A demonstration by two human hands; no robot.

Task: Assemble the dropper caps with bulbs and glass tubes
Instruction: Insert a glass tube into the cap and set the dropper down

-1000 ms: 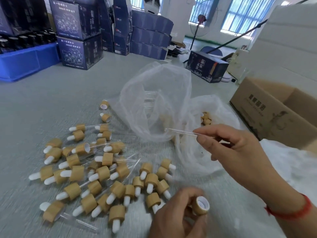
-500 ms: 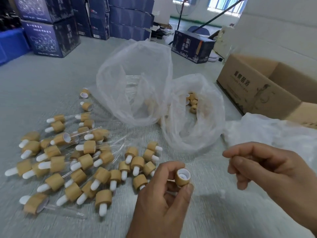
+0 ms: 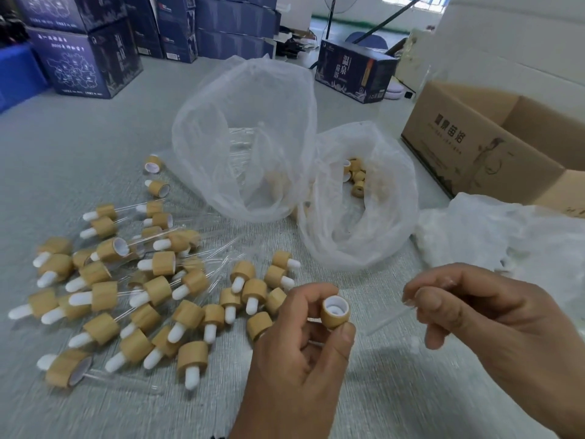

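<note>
Two hands are working close together low over the grey woven surface (image 3: 395, 391): the left hand (image 3: 297, 359) is pinching a small round bamboo-coloured dropper cap with a white inner liner (image 3: 335, 312) between thumb and fingertips, and is turning its open mouth up and toward the right hand (image 3: 493, 324), probably so the opening is facing what is coming next. The right hand is gripping a thin clear glass tube (image 3: 387, 323) in its curled fingers, the free end slanting down toward the cap and stopping just beside it, not yet inside; that angle is suggesting the tube is being lined up for insertion. To the left of the left hand, a loose heap of finished bamboo caps with white rubber bulbs and glass tubes (image 3: 152, 289) is lying well within reach, likely kept there as the drop-off spot. Beyond both hands, two crumpled translucent plastic bags are sitting open, the nearer one (image 3: 357, 198) showing loose caps, the farther one (image 3: 243, 137) faintly showing tubes. A brown cardboard carton (image 3: 474, 144) is standing beyond the right hand. Between the hands and below them the surface is lying bare, giving room to bring tube and cap together; the heap's edge is crowding the left hand's outer side.
</note>
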